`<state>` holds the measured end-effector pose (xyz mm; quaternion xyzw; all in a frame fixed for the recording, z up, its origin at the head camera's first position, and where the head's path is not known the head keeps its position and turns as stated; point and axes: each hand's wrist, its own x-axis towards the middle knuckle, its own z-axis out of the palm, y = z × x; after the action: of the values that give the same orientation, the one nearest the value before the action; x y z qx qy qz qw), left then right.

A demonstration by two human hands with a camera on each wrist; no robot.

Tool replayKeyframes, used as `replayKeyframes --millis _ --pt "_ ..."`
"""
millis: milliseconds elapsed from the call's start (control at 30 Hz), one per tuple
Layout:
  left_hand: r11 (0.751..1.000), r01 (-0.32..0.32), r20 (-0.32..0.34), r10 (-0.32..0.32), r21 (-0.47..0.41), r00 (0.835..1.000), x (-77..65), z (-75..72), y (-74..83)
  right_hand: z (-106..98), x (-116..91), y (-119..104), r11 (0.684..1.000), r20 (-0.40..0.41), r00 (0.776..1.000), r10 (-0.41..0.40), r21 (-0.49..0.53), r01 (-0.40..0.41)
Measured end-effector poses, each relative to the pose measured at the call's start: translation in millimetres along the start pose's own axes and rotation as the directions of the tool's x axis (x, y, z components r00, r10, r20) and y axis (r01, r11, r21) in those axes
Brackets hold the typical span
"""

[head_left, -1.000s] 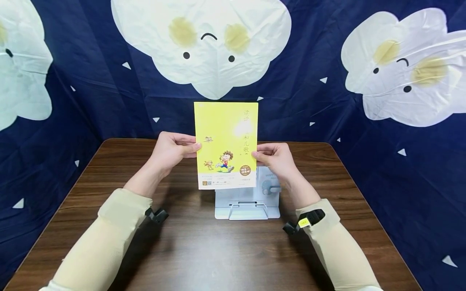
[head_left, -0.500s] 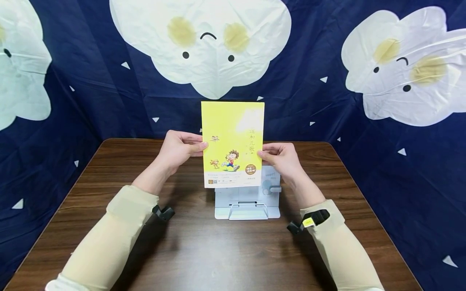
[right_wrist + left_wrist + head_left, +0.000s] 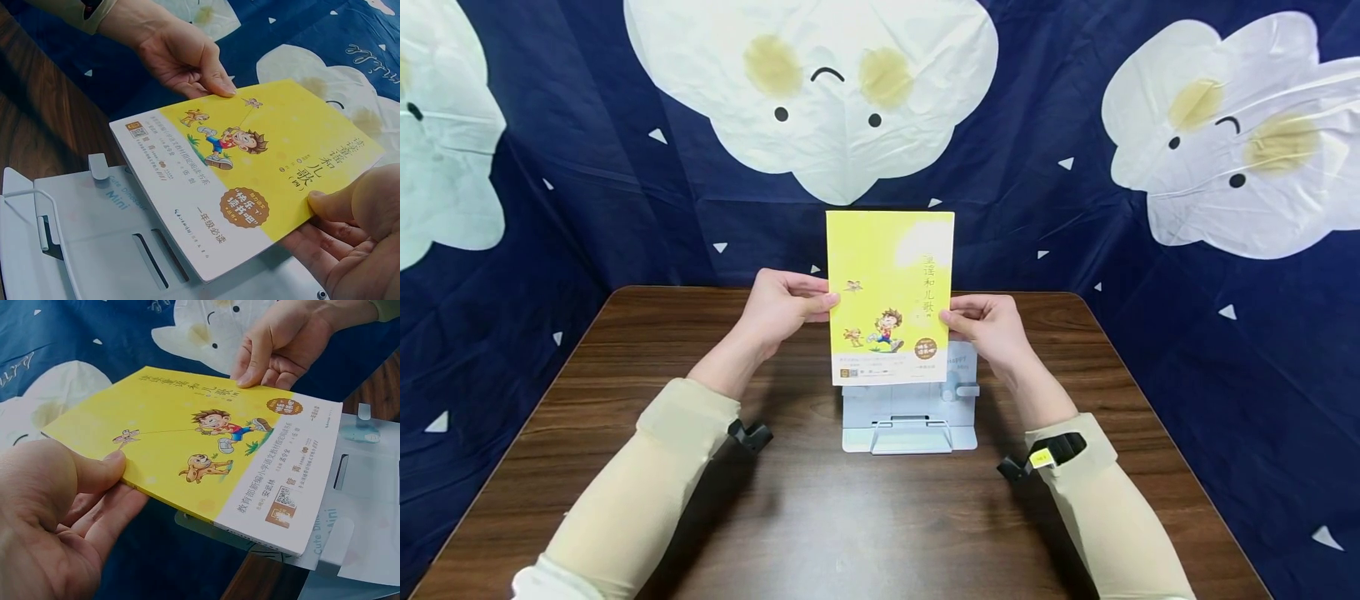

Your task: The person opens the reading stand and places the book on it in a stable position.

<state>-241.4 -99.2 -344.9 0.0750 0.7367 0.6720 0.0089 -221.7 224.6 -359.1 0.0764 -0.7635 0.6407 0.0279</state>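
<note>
A yellow children's book (image 3: 880, 283) with a white band along its bottom is held upright, cover toward the head camera. My left hand (image 3: 786, 307) pinches its left edge, thumb on the cover and fingers behind. On the opposite edge, my right hand (image 3: 988, 329) pinches it the same way. The cover shows a running boy, a dog and a kite, clear in the left wrist view on the book (image 3: 187, 444). Behind and below it stands a pale blue book stand (image 3: 910, 417) with a wire front support; the book hides its upper part.
The stand rests on a dark wood-grain table (image 3: 820, 517). A navy curtain (image 3: 1045, 200) with white cloud faces hangs behind and on both sides. In the right wrist view, the stand's small side clip (image 3: 98, 167) sticks up near the book's lower corner.
Both hands have moved the book to the right, more in line above the stand. Each hand keeps its pinch on its edge, and the stand has stayed put.
</note>
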Motion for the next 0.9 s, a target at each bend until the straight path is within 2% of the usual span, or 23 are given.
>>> replayKeyframes --millis 467,900 --pt "1.000 -0.002 0.002 0.002 -0.013 1.000 4.8 13.3 -4.3 -9.0 2.4 8.2 1.000 -0.031 1.000 -0.002 0.025 0.003" --pt "1.000 0.007 0.007 -0.007 -0.013 1.000 8.6 22.4 -9.8 -13.8 3.0 12.3 1.000 -0.050 0.998 0.023 -0.015 -0.024"
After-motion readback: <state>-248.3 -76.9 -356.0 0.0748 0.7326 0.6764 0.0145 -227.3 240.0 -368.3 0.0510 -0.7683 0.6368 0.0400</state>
